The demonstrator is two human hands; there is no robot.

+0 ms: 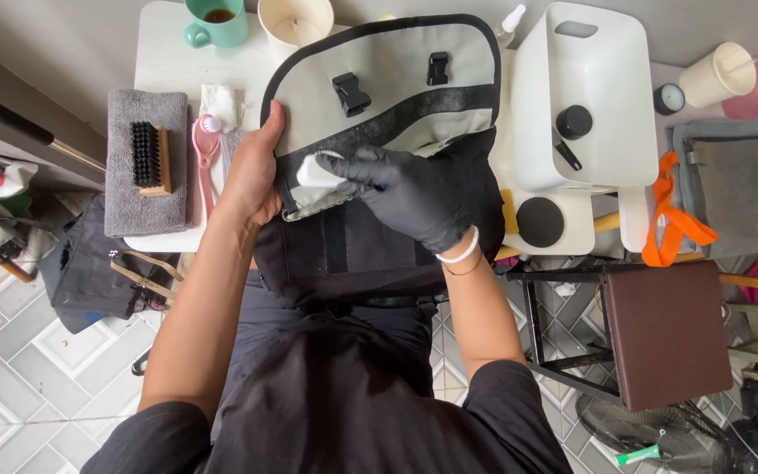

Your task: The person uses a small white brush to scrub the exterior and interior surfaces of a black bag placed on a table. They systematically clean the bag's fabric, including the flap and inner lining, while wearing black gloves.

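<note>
- Gloved in black, the right hand (410,193) is curled around a small white cloth (316,171), its fingers pinching the cloth against the edge of a bag (379,158).
- Bare, the left hand (254,171) grips the left edge of the bag's open flap, thumb on the inner side and fingers wrapped behind it, holding the flap up.
- The bag lies partly on the white table (164,53) and partly against the person's lap, just in front of the body.
- Its body is black fabric; the flap is turned up, showing a pale grey lining bound with black trim.
- Two black plastic buckles (351,94) sit on the grey lining, one left and one right, and a dark fuzzy strip runs across the flap below them.
- The cloth touches the lower left corner of the grey lining, close to the left thumb.
- A white bracelet (460,254) circles the right wrist.
- Left of the bag, a grey towel (125,193) carries a wooden brush (151,158) with black bristles; a pink brush (205,154) lies just beside it.
- A green mug (217,22) stands at the table's far edge.
- Right of the bag, a white bin (607,61) holds a black round lid (574,121).
- An orange strap (673,219) hangs near a grey bag on the far right.
</note>
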